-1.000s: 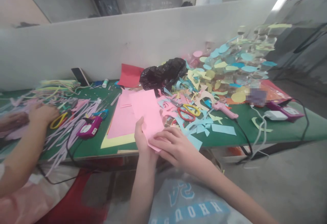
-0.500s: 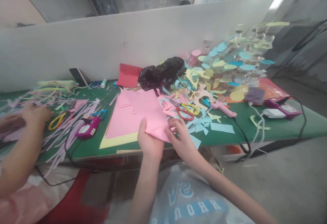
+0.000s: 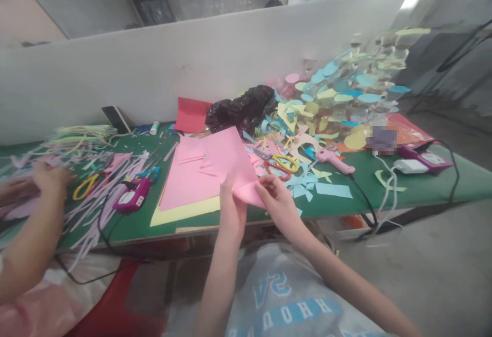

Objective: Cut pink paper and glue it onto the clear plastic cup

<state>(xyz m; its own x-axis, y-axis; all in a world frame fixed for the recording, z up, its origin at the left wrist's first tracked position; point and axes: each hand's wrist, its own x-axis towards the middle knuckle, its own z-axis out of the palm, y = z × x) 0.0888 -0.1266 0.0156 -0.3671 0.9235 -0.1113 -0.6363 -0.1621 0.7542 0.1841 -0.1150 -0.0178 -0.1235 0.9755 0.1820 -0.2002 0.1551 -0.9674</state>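
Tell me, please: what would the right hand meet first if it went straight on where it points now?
Most likely the held pink sheet, whose edge the right hand seems to touch; depth beyond it is hard to judge.

Left hand and right hand gripping bent pink sheet over green table; red-and-yellow scissors just beyond, among paper scraps.

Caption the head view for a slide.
Left hand and right hand hold a pink paper sheet at a green table, crumpled black plastic bag beyond.
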